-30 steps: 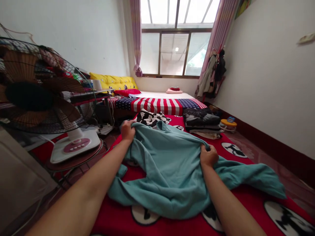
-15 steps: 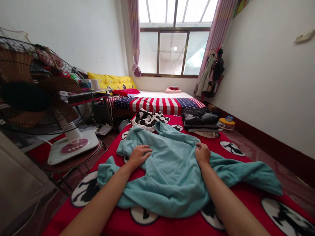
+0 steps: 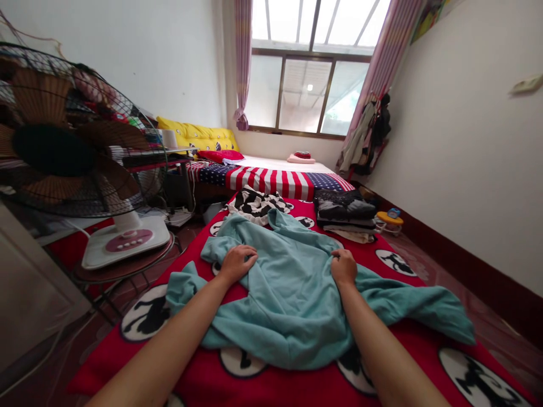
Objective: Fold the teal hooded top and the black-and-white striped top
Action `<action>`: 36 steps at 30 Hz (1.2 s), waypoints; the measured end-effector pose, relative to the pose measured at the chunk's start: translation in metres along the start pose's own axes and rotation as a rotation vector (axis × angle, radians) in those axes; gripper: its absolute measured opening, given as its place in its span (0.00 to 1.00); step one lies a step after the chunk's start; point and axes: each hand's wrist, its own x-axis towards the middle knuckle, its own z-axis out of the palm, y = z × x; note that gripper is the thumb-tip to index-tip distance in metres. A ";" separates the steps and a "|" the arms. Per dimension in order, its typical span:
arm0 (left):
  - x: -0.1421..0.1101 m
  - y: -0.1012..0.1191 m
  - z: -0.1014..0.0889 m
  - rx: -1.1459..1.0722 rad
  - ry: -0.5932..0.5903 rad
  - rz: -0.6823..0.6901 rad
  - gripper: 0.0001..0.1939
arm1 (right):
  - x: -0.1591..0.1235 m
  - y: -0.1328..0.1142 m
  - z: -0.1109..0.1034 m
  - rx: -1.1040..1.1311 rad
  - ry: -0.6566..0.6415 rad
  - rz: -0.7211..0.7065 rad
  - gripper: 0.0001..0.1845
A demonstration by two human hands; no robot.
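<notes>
A teal long-sleeved sweatshirt [image 3: 292, 294] lies spread and wrinkled on a red blanket [image 3: 203, 384] with round black-and-white patches. My left hand [image 3: 238, 264] is on the left edge of its body, fingers curled and thumb close to them, pinching the cloth. On the opposite edge, my right hand [image 3: 343, 267] is closed with the fabric between its fingers. One sleeve stretches out to the right past my forearm, while the other lies bunched at the left. Fingertips of both hands are partly hidden in the cloth.
Beyond the sweatshirt lies a black-and-white patterned garment [image 3: 257, 204]. A stack of folded dark clothes [image 3: 345, 212] sits at the far right of the blanket. To the left, an electric fan [image 3: 127, 237] stands on a round stool. Behind is a bed [image 3: 271, 181] under a window.
The view has tilted slightly. My left fingers are more curled, drawn in at the sweatshirt's edge. My right hand keeps its hold on the other edge; the sweatshirt lies nearly the same.
</notes>
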 end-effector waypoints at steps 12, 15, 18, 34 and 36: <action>0.001 0.000 -0.001 -0.016 0.012 -0.001 0.08 | 0.000 0.000 0.002 -0.020 0.000 0.006 0.17; 0.000 0.001 -0.001 -0.016 0.012 -0.004 0.08 | 0.001 0.000 0.001 -0.027 -0.007 0.005 0.18; 0.000 0.001 -0.001 -0.017 0.010 -0.005 0.08 | 0.001 0.001 0.002 -0.031 -0.012 0.001 0.18; 0.001 0.000 0.000 -0.010 0.017 0.006 0.07 | 0.002 0.003 0.004 -0.042 -0.024 0.001 0.19; 0.001 0.000 0.000 -0.010 0.020 0.008 0.07 | 0.002 0.004 0.004 -0.039 -0.023 -0.003 0.19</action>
